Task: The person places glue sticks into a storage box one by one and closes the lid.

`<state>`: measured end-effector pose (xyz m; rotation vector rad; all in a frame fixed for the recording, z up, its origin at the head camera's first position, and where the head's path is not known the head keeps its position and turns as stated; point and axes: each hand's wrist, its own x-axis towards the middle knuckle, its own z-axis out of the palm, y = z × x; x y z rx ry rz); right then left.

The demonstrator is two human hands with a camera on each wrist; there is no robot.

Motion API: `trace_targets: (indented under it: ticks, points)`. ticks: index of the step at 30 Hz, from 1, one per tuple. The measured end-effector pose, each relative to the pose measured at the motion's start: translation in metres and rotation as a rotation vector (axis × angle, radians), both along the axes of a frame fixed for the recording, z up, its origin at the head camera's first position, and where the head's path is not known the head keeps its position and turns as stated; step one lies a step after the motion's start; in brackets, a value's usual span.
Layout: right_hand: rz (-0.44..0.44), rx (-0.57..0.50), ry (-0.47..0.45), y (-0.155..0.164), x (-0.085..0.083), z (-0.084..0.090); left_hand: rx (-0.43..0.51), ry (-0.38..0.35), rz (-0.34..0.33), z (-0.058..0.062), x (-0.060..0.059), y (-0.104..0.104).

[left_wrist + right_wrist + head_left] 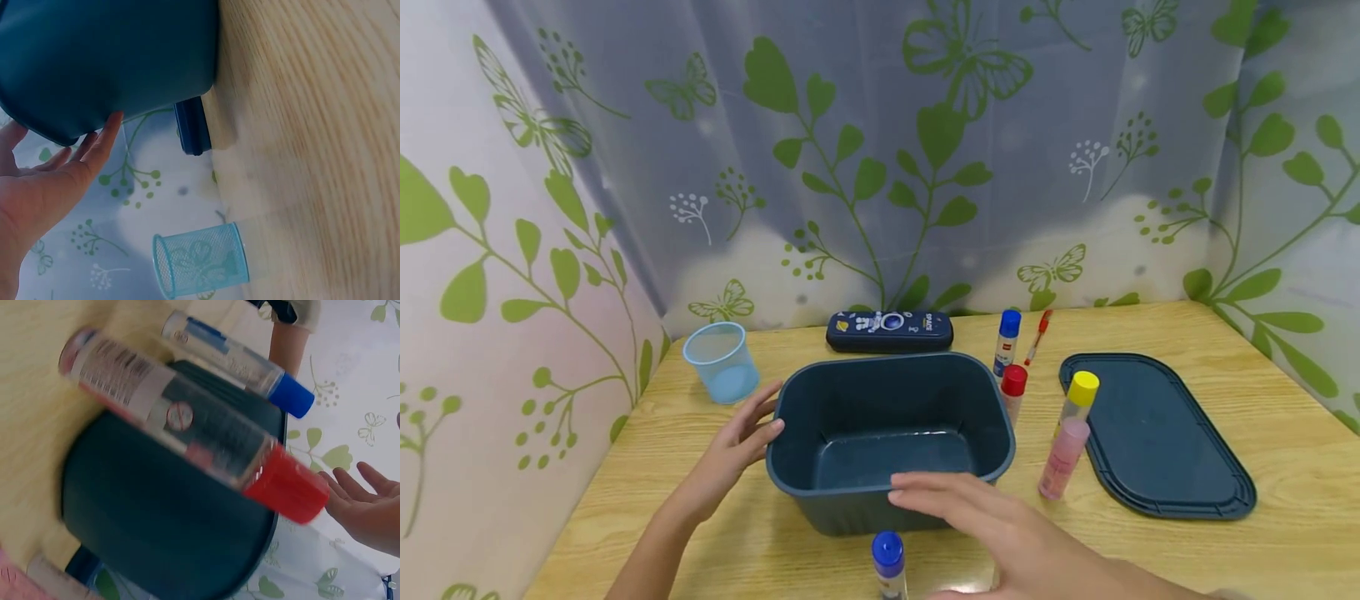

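A dark teal plastic bin (891, 504) stands upright on the table, uncovered. My left hand (741, 442) touches its left side near the rim, fingers extended; the left wrist view shows those fingers (100, 147) against the outer wall. My right hand (1000, 533) hovers over the bin's front right edge, fingers stretched out, holding nothing visible. In the right wrist view a red-capped glue bottle (206, 434) stands close by, its cap near the right fingertips (344, 481); touching or apart, I cannot tell. A blue-capped glue bottle (889, 562) stands in front of the bin.
A light blue mesh cup (718, 367) is at the back left, a space-printed pencil case (889, 332) behind the bin. Right of it stand blue-capped (1007, 342), red-capped (1014, 383), yellow-capped (1081, 392) and pink (1063, 458) bottles, a red pen (1038, 337) and a dark lid (1157, 433).
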<state>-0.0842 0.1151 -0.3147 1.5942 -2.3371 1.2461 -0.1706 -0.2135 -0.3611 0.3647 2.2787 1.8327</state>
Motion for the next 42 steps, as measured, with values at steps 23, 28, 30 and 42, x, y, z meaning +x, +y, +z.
trace_targets:
  ticks: [23,28,30,42]
  points:
    - [-0.059,0.127,-0.397,-0.027,-0.009,-0.018,0.028,0.002,0.007,-0.002,-0.001,0.0]
    - [-0.074,0.159,-0.406,-0.029,-0.01,-0.018,0.031,0.0,0.009,-0.001,0.0,0.0]
    - [-0.081,0.177,-0.382,-0.03,-0.011,-0.017,0.035,0.0,0.007,-0.001,0.001,0.0]
    - [-0.105,0.202,-0.382,-0.025,-0.014,-0.009,0.039,0.005,-0.001,0.0,0.001,0.0]
